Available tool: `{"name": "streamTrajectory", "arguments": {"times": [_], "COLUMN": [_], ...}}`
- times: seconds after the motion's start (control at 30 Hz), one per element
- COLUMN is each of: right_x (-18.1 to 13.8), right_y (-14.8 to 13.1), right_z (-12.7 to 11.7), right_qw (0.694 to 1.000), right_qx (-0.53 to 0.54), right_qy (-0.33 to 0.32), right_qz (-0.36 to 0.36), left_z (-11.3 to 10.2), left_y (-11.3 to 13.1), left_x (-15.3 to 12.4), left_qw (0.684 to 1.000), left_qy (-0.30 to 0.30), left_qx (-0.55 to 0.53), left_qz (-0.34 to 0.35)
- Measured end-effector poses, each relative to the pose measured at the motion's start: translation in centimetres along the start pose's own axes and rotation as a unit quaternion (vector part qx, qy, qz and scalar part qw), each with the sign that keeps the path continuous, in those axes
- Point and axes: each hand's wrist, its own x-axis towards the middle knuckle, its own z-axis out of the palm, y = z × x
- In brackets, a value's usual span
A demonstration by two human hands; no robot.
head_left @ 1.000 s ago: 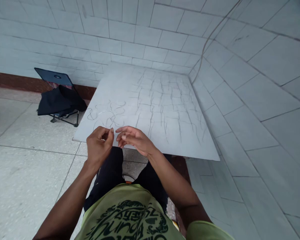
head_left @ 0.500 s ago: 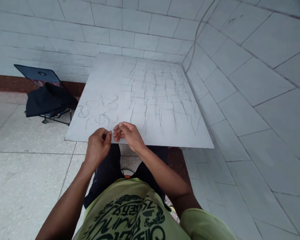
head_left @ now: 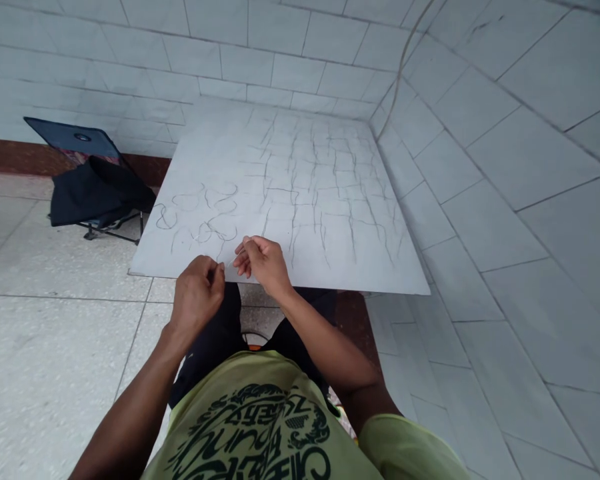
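Over the near edge of a white board [head_left: 220,153], my left hand [head_left: 199,290] is closed, thumb and forefinger pinched at its right side. My right hand [head_left: 266,265] is just right of it, thumb and forefinger together and the other fingers loosely curled. A pale, very thin thread [head_left: 231,261] spans the small gap between the two sets of fingertips; its ends are hidden in the fingers. Curled dark threads [head_left: 213,230] lie loose on the board beyond my left hand. Longer dark threads [head_left: 295,220] lie in crossing lines over its middle and right.
A folding chair [head_left: 87,137] with a dark cloth [head_left: 97,197] on it stands at the left on the speckled floor [head_left: 55,353]. Tiled walls [head_left: 480,220] close in the back and right. A cable [head_left: 396,80] runs down the corner. My legs are under the board's front edge.
My right hand has moved slightly up and right, away from my left hand, and the pale thread now shows between them. My left hand stays nearly in place; the view has shifted slightly.
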Motion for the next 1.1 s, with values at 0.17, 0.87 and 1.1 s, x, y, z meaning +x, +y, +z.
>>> {"name": "streamTrajectory", "arguments": {"times": [0.17,0.87,1.1], "right_x": [0.0,-3.8,-1.6], "right_y": [0.6,-7.8,-5.4], "right_z": [0.1,-4.0,-2.7], "right_qw": [0.999,0.775,0.676], "right_qx": [0.043,-0.432,-0.562], "right_qy": [0.006,-0.104,-0.127], "right_qz": [0.019,-0.449,-0.46], "left_z": [-0.1,-6.1,-5.0], "left_y": [0.0,-1.1,-1.4], "left_x": [-0.3,4.3,4.4], "left_qw": [1.0,0.936,0.898], "left_qy": [-0.008,-0.229,-0.164], "left_qx": [-0.027,-0.266,-0.402], "left_qz": [-0.014,-0.033,-0.07]}}
